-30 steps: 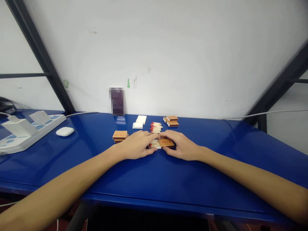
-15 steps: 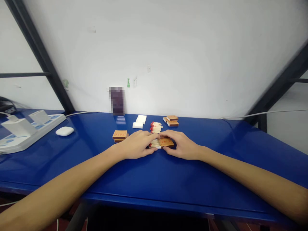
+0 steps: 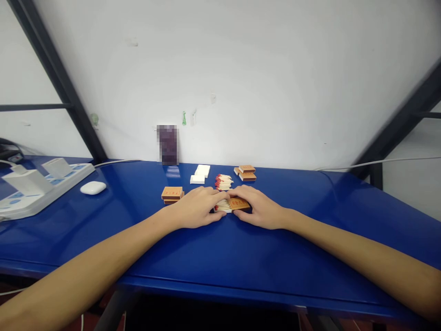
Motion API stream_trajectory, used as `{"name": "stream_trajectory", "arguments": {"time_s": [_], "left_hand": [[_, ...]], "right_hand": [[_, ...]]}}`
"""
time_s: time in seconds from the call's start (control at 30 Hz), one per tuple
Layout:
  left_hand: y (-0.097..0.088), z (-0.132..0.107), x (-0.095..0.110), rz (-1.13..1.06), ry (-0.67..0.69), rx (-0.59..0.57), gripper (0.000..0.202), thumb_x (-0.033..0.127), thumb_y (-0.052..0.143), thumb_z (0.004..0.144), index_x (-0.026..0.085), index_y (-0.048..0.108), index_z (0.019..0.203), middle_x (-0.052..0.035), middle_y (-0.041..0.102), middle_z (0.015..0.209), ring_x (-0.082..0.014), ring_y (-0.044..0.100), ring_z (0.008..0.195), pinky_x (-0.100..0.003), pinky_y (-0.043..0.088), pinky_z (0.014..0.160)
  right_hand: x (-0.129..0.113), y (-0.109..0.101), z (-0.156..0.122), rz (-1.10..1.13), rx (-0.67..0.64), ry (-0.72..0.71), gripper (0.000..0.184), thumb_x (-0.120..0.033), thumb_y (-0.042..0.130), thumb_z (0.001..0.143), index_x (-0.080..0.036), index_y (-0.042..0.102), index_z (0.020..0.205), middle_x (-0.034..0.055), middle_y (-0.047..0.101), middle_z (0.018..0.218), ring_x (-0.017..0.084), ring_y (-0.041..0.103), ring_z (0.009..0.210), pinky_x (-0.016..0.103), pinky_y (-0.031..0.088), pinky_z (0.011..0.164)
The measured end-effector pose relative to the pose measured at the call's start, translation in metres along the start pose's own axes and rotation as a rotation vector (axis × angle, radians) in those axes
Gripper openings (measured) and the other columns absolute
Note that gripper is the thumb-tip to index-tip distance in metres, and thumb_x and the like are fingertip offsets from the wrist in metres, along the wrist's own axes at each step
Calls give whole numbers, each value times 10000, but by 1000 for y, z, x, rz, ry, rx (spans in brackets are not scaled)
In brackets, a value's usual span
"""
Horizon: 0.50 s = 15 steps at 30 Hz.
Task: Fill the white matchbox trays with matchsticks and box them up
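My left hand [image 3: 201, 208] grips the white tray of a matchbox, which is filled with matches [image 3: 222, 206]. Around the orange matchbox sleeve [image 3: 239, 203] my right hand [image 3: 262, 208] is closed, thumb at the near side and fingers at the far side. The tray sits partly inside the sleeve, its left part sticking out with the matches showing. Just behind lies a pile of loose red-tipped matches [image 3: 223, 182]. Left of my left hand is a stack of closed matchboxes [image 3: 172, 193]. My fingers hide parts of the tray's far side and left end.
White empty trays [image 3: 197, 179] and several matchboxes [image 3: 246, 169] lie toward the wall. A blurred dark upright object [image 3: 168, 145] leans there. On the left are a white earbud case [image 3: 93, 187] and a power strip [image 3: 69, 181] with plugs. The blue table [image 3: 213, 262] ends at a front edge.
Very little differs. The matchbox has shifted slightly to the right along with both hands; my grip on tray and sleeve stays the same.
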State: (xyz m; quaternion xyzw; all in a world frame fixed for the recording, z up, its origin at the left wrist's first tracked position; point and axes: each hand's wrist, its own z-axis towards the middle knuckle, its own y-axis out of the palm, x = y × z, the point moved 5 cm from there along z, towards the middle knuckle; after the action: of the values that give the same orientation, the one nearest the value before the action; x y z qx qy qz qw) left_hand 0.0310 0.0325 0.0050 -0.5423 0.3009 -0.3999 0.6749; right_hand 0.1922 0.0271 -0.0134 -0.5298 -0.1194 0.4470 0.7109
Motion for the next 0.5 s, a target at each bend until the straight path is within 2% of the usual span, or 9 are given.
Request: {"name": "stream_trajectory", "arguments": {"time_s": [0.17,0.5], "left_hand": [[0,0,1,-10,20,8,332,288,518,913,192,532,1231,-56,638,940,-229,599,842,-337,440,752],[1,0,1,-8,30,12,312,282,516,916,185,539,1212,-51,651,991,-221,601,860,-338,441,763]], "right_hand": [[1,0,0,-31,2,4,486,-131,558,754,-227,531,1230,83,626,1117,268,559,993,464,467,881],[3,-2,-2,-101,67,64,521,-156,546,703,-198,547,1222,88,625,1060,263,562,910,439,475,815]]}}
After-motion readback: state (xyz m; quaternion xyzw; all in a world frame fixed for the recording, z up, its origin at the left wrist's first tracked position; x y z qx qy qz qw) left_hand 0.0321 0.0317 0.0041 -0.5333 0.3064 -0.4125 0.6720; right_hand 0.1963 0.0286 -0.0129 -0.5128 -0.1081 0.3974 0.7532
